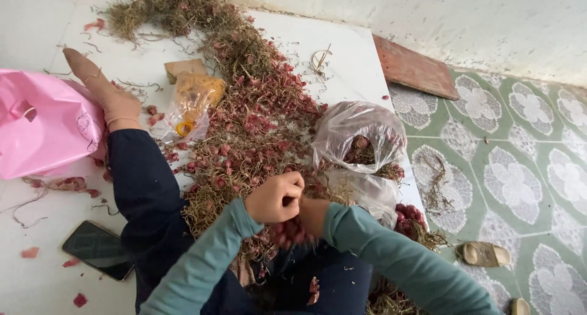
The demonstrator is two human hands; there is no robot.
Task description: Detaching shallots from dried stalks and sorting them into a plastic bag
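A bunch of small red shallots point(287, 232) hung just below the two hands, touching them, near the middle of the floor and close to the person's lap. The left hand point(276, 199) was curled into a loose fist above the bunch, fingers closed on what looked like its dry stalks. The right hand point(313, 214) pressed against it from the right, mostly hidden behind the left, so I could not tell how its fingers stood. Both sleeves were teal.

Beyond the hands a long heap of shallots with straw-like tops point(244, 107) ran away to the far side across the white floor point(49, 278). Just right of the hands sat a clear plastic bag point(361, 137), open, with more shallots inside. To the left, the person's leg in dark trousers stretched out to a foot in a beige sock point(104, 95). A pink plastic bag point(43, 125) lay at the far left, and a dark phone point(98, 249) rested near the left knee. A sandal point(483, 254) lay on the green patterned tiles at the right.
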